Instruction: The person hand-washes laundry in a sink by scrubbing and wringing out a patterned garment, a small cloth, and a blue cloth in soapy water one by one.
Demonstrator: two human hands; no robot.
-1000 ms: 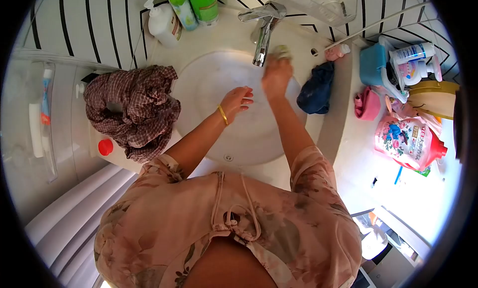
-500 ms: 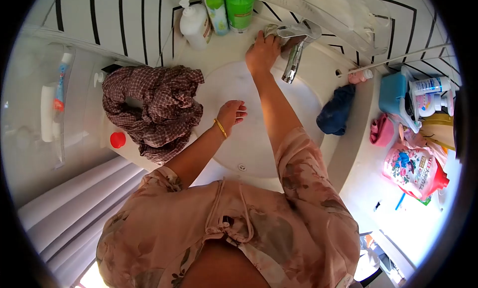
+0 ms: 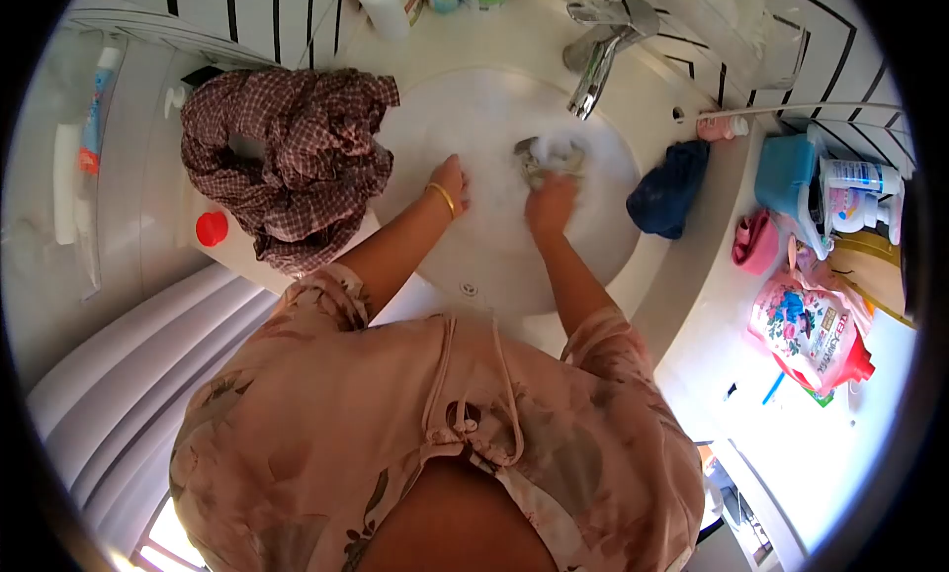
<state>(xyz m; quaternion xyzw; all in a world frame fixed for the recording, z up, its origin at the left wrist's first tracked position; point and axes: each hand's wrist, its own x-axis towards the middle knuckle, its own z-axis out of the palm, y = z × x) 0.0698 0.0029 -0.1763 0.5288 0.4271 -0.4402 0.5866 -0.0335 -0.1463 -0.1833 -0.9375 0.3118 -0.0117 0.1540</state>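
Observation:
My right hand, blurred by motion, grips a crumpled greyish cloth inside the white washbasin. Whitish suds or water show beside the cloth, below the spout of the chrome faucet. My left hand, with a gold bracelet at the wrist, hovers over the left part of the basin. Its fingers are curled in, and no object shows in them. To its left, a bunched brown checked garment lies on the counter beside the basin.
A dark blue cloth lies at the basin's right rim. Pump bottles, including a white one, stand at the back. A red cap sits at left. On the right ledge are a blue container, a pink cloth and a detergent bag.
My right hand has come from behind the faucet down into the basin, bringing the greyish cloth. My left hand stays over the basin's left side, its fingers more curled. The view has shifted slightly.

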